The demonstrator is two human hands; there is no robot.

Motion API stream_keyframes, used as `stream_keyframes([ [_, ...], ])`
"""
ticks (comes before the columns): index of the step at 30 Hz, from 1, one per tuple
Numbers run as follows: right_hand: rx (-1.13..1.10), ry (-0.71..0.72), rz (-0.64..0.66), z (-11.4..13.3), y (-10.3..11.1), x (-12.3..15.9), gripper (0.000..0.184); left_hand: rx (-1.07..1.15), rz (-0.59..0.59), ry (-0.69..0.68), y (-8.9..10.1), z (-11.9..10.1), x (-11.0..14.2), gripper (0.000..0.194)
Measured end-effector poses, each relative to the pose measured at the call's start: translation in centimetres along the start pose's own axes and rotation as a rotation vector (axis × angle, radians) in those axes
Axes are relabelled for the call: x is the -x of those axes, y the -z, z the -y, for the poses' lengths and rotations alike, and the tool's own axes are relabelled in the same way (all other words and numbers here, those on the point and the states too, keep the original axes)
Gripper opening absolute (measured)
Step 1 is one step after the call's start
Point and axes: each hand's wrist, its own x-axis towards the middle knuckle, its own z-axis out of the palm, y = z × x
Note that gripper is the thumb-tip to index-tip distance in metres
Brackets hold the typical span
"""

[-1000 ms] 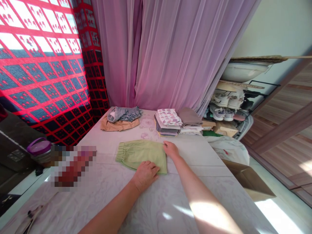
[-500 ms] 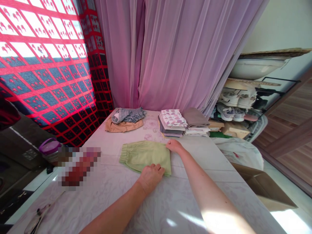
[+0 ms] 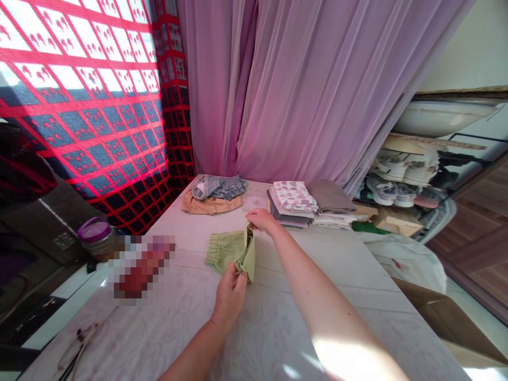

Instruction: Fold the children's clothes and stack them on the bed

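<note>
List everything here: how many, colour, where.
Green garment: one, green, table centre
Denim garment: one, blue, far left
Tan garment: one, tan, under denim
Folded stacks: two, mixed, far right
Table: one, pale, centre
Curtains: uncounted, purple, behind
Checked cloth: one, red and dark, left
Tub: one, purple lid, left
Pixelated item: one, reddish, left
Shoes: several, pale, right
Basin: one, white, above shoes
Bag: one, whitish, right
Box: one, brown, lower right
Left hand: one, green garment's near corner
Right hand: one, green garment's far corner

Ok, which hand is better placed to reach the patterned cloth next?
Probably the right hand. It grips the far side of the green shorts, closer to the patterned cloth; the left hand grips their near side. The right would first have to let go.
</note>
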Motion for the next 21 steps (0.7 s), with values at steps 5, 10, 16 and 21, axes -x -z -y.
stream_keyframes([
  [5, 0.069, -0.016, 0.085, 2.9, -4.5, -1.4, 0.008, 0.016, -0.055, 0.112, 3.8, 0.9, -1.0, 0.062],
  [10, 0.013, -0.004, 0.171, 4.1, -7.0, -1.0, 0.011, -0.089, -0.131, 0.313, 7.4, 0.1, -2.6, 0.066],
  [16, -0.031, 0.069, 0.029, 2.4, -5.7, -0.4, 0.04, -0.328, -0.123, 0.31, 9.5, 0.4, -3.9, 0.053],
  [21, 0.155, 0.341, -0.223, -2.1, -6.0, 1.9, 0.039, -0.705, -0.19, 0.159, 10.0, -0.5, -3.2, 0.054],
])
